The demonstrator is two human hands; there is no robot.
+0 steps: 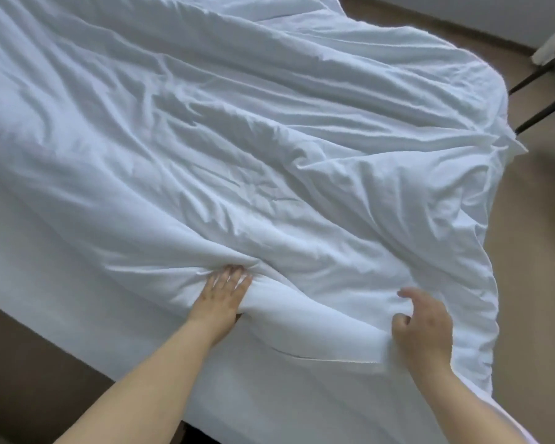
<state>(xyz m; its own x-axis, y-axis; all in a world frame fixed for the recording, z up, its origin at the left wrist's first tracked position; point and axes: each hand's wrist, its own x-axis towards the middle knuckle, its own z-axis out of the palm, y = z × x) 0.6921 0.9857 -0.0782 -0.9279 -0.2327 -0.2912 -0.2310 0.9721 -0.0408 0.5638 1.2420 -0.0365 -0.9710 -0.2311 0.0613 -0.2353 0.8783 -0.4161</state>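
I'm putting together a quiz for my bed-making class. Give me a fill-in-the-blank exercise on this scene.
1. The rumpled duvet is ___ in colour.
2. Of the left hand and the right hand, the one with fingers curled round the duvet's near edge is the ___.
3. The number of hands touching the duvet is ___.
4. The dark furniture legs stand at the picture's upper ___ corner.

Missing words: white; right; two; right.
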